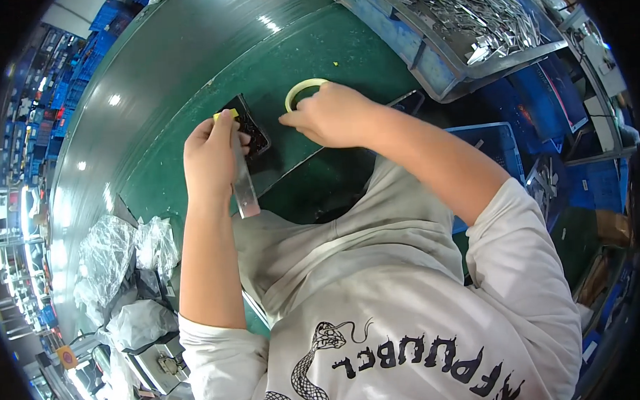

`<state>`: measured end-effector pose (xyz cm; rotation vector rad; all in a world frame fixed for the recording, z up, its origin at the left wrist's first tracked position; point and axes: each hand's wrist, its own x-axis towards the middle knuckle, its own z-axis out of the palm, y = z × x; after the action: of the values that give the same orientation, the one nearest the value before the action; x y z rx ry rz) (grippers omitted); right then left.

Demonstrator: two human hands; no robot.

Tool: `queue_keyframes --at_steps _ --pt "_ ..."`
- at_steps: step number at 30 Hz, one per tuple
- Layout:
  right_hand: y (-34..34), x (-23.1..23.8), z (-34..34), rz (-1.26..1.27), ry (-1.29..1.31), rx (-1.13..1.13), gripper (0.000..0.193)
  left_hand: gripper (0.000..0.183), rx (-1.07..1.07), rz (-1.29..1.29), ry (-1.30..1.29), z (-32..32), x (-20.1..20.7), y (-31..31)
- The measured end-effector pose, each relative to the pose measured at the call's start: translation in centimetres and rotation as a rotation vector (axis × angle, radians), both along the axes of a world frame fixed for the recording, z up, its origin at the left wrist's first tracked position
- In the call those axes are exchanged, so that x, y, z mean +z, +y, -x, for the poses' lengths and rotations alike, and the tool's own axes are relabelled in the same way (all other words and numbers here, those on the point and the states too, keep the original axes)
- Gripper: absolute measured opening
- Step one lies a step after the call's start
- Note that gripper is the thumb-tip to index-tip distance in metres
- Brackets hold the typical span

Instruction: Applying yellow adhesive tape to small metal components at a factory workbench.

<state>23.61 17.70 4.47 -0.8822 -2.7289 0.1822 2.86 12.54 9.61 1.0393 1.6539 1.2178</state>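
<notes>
My left hand [211, 156] is closed on a flat, shiny metal strip [245, 183], which points down toward my lap. A small piece of yellow tape [225, 115] shows at the strip's upper end, by my thumb. Just behind those fingers lies a small black open box [260, 137] on the green table; its contents are too dark to make out. To the right, my right hand [335, 116] grips a roll of pale yellow tape [289, 97] by its near right side. The two hands are apart.
A blue bin [428, 62] full of thin metal strips [479, 14] stands at the far right. A blue basket [505, 140] sits nearer on that side. Clear plastic bags [107, 257] are heaped at the left. A yellow scrap [336, 63] lies on the green table [184, 152].
</notes>
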Motion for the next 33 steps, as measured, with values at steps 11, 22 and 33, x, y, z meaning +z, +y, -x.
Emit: queue_keyframes --at_steps 11,22,33 --pt "-9.1 -0.6 -1.4 0.452 0.508 -0.012 0.040 0.019 -0.182 -0.111 -0.477 -0.6 -1.9 -7.6" --pt "-14.0 -5.4 -2.1 0.962 0.598 0.066 0.030 0.049 -0.710 -0.307 0.051 -5.9 -2.2 -8.6" --pt "-14.9 -5.5 -3.8 0.760 0.657 -0.009 0.019 0.039 -0.708 -0.159 -0.328 -6.6 -4.4 -9.2"
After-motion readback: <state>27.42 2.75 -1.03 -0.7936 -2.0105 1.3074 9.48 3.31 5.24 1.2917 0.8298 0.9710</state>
